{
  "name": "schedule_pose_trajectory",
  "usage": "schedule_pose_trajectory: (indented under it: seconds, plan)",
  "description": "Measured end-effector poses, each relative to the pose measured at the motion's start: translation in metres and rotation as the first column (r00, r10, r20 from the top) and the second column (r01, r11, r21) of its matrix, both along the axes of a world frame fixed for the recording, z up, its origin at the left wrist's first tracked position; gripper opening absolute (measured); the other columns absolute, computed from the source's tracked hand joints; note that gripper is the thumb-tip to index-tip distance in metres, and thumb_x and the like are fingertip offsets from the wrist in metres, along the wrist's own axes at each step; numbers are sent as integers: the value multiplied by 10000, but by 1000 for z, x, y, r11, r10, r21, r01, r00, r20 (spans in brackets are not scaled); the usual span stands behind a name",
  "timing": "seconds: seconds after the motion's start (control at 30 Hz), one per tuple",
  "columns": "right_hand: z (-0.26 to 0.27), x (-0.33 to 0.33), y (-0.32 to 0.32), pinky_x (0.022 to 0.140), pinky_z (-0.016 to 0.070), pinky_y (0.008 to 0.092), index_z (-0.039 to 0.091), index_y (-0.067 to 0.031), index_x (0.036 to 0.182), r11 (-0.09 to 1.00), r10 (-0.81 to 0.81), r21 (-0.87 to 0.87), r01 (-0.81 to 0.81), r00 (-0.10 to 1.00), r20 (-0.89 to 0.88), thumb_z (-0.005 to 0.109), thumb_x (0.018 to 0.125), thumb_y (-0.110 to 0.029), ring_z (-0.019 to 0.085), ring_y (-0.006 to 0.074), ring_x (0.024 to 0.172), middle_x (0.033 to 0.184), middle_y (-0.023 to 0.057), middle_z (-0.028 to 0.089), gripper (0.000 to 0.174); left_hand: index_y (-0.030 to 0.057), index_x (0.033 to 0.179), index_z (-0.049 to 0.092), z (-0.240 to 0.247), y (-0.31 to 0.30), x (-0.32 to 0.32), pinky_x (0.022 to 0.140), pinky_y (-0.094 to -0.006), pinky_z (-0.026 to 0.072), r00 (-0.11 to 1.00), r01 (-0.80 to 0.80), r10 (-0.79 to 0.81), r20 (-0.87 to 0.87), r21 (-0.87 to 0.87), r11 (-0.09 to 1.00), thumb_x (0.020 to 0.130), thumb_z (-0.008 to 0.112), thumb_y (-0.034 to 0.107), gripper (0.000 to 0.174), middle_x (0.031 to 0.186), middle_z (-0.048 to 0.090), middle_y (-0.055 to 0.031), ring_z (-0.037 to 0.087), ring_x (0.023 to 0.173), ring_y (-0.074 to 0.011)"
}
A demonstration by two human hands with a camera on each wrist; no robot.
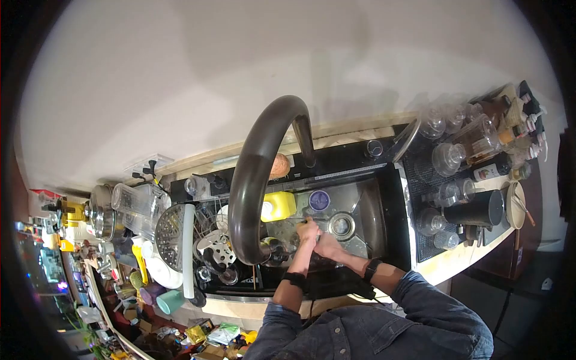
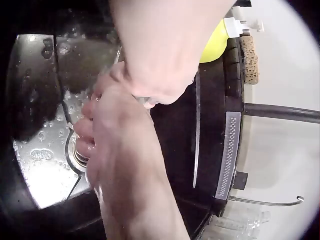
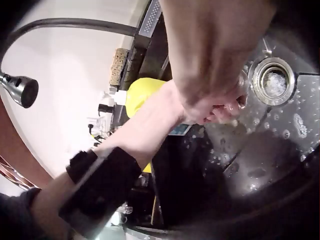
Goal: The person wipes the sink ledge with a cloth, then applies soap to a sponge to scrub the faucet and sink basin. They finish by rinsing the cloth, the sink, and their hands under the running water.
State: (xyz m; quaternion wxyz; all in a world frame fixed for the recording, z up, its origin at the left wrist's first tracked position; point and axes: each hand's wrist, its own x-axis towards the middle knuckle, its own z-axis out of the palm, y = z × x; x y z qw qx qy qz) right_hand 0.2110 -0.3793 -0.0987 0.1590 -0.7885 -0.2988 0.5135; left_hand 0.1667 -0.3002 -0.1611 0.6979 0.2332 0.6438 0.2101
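Both hands meet low over the sink (image 1: 367,204). My left hand (image 1: 307,231) comes in from the left and is partly covered by the right in the right wrist view. My right hand (image 1: 327,245) lies against it, fingers (image 3: 222,112) curled and wet. Between them a small shiny clear object (image 3: 243,95) shows a glinting edge; the hands hide most of it, and I cannot tell its kind. Beside the hands is the metal drain (image 1: 342,226). A round purple item (image 1: 319,200) lies just beyond them.
A thick dark faucet (image 1: 243,198) arches over the sink's left part. Near it stands a yellow bottle (image 1: 279,206) with a white top. Dishes and a perforated round pan (image 1: 171,237) crowd the left side. Glass jars (image 1: 448,158) and a black cylindrical container (image 1: 480,208) stand on the right.
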Motion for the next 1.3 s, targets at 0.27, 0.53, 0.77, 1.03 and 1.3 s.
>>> schedule_pose_trajectory:
  seconds: [0.27,0.53,0.77,1.03,1.3]
  plan:
    - [-8,2,-3,774,507,450,659,31,913,995,82,44,-90,985,151,569,773,-289,620,391,900,924,297,615,361,29,720,507,-69,-11,4,330,-301,344,843,49,156,-516,361,931,875,523,128,185,546,490,-58,445,382,-160]
    - [90,35,-4,688,518,409,653,-28,837,904,86,346,-251,899,429,665,741,-302,638,349,804,799,177,648,290,36,719,503,31,11,-18,393,-310,390,987,-112,116,108,-45,993,871,532,123,178,565,467,-38,451,448,-159]
    - [279,143,5,682,460,385,579,-14,860,464,-713,840,-281,444,542,682,731,-64,557,312,755,799,125,580,173,26,735,533,31,9,-57,425,-324,450,988,125,-117,96,-75,989,836,601,197,210,561,490,-51,485,427,-182]
    - [286,196,12,805,447,403,553,-21,1074,584,-613,799,-145,567,550,617,744,7,574,370,931,954,199,601,337,29,715,550,71,-1,-36,444,-302,448,928,366,-365,77,-5,931,826,636,249,261,580,517,-44,515,460,-164]
    - [294,250,-39,822,465,322,573,-4,1041,707,-479,680,-194,575,663,484,720,127,605,296,1011,1070,162,620,358,43,728,570,81,-4,-22,429,-284,412,939,321,-316,132,-13,947,838,635,278,268,581,521,-29,499,455,-142]
